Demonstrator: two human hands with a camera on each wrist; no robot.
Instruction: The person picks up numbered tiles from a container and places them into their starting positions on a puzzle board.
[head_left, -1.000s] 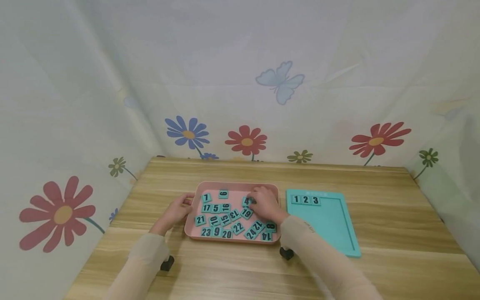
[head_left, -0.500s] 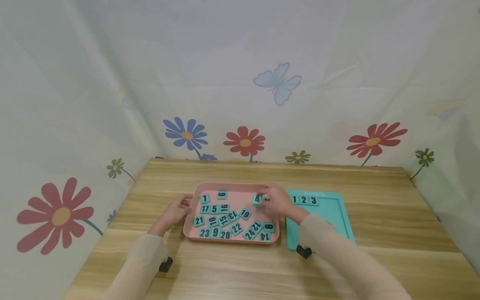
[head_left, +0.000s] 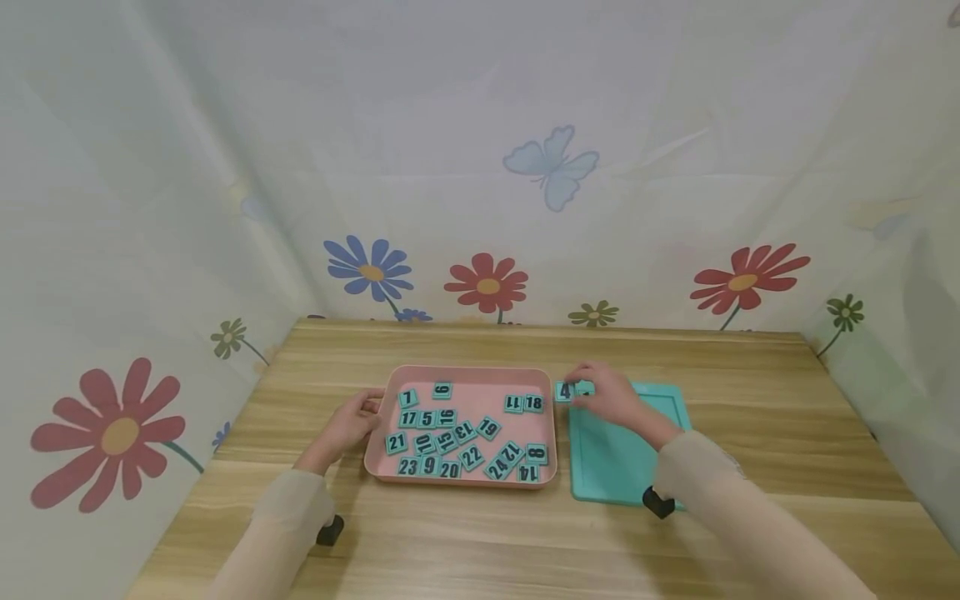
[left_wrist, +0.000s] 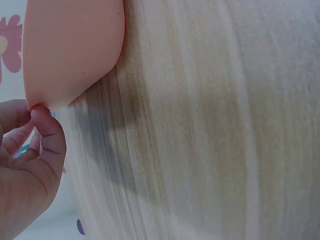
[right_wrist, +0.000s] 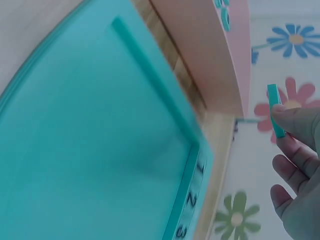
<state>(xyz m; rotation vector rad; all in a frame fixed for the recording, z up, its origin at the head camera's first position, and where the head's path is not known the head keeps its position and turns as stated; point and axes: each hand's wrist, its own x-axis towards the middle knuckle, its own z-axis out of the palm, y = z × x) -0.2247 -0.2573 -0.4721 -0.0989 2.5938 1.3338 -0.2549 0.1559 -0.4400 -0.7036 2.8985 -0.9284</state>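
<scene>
My left hand pinches the left rim of a pink tray; the left wrist view shows thumb and finger meeting at the tray's edge. Between thumb and fingers of my right hand is a turquoise number tile marked 4, held up above the top left corner of a turquoise board. In the right wrist view this tile appears edge-on. Along the board's top edge lie tiles 1, 2 and 3; in the head view my right hand mostly covers them.
Several loose number tiles lie in the tray, turned various ways, including 11, 18 and 5. Tray and board stand side by side on a wooden table. A flowered curtain hangs behind.
My right hand has carried the 4 tile rightward, out of the tray and over to the board's top left. Tiles 11 and 18 have come into view. My left hand stays at the tray's rim.
</scene>
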